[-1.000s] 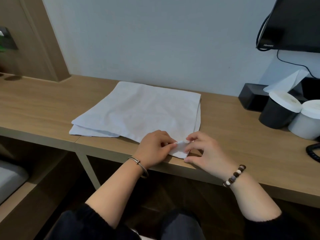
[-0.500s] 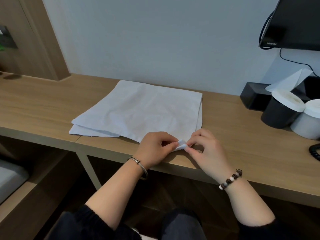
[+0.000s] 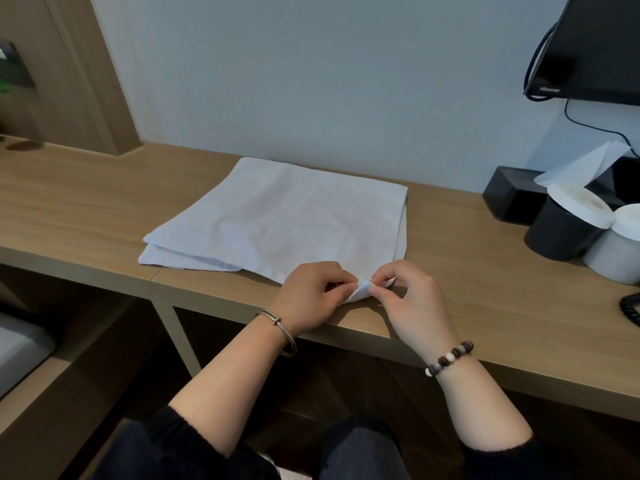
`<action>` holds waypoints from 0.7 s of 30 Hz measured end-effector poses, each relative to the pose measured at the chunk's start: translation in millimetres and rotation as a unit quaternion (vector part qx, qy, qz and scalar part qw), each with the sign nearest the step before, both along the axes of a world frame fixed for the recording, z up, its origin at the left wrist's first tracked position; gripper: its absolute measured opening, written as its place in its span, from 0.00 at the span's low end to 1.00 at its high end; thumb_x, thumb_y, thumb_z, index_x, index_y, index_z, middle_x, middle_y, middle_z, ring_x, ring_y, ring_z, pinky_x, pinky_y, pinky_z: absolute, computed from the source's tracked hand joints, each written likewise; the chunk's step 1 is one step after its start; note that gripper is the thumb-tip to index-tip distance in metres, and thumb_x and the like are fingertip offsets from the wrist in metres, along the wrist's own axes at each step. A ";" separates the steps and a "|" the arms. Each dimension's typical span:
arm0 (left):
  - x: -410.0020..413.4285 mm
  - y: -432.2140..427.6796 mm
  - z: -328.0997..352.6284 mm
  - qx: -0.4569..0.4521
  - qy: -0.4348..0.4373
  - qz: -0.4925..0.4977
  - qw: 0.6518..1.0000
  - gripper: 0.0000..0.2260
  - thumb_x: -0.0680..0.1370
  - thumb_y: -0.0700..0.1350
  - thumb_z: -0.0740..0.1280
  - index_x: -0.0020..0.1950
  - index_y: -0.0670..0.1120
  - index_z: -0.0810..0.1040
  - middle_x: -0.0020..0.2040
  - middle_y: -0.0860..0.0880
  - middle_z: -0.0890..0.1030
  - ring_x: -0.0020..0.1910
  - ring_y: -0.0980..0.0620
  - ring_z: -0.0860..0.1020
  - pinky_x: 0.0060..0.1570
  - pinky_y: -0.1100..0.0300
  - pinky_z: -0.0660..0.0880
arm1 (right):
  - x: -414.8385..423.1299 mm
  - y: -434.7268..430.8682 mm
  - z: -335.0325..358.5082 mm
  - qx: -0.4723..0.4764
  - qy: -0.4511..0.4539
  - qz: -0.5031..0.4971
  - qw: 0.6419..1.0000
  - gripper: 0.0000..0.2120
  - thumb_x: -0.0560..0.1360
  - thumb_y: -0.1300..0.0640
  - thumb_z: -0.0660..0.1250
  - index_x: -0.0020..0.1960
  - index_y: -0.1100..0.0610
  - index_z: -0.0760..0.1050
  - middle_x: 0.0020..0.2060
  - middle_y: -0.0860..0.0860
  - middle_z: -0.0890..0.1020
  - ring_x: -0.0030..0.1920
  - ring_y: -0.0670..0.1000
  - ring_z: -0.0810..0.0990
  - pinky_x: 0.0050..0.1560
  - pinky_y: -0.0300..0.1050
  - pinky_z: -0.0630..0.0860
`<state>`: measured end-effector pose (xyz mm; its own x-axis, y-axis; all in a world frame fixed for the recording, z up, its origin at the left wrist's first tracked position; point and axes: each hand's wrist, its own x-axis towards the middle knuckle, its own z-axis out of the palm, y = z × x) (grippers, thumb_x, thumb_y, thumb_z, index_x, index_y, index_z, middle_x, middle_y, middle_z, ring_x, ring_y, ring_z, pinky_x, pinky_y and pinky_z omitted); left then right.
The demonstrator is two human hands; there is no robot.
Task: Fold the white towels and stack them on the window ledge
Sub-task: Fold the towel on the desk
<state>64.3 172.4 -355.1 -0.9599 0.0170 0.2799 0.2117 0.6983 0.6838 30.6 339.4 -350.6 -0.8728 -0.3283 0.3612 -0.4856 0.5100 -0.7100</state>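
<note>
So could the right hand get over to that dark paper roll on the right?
Probably yes. The stretch of desk between the right hand and the dark paper roll lies bare. But it is pinching a corner of the white towel and would have to let go first.

Your wooden desk [image 3: 86,209] runs along the wall. On it you have the folded white towel [image 3: 294,220] mid-desk; at the right, a black tissue box [image 3: 509,199] and 2 rolls: a black-wrapped roll [image 3: 561,237] just beside a white roll [image 3: 616,254].
</note>
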 end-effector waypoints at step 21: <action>-5.1 -56.2 105.0 -0.031 0.070 0.085 0.993 0.15 0.77 0.45 0.66 0.31 0.50 0.70 0.27 0.55 0.69 0.30 0.58 0.67 0.32 0.64 0.60 | -32.8 -66.2 126.2 -0.168 0.004 0.086 0.982 0.05 0.76 0.62 0.66 0.44 0.52 0.75 0.34 0.45 0.80 0.32 0.35 0.74 0.35 0.26 0.68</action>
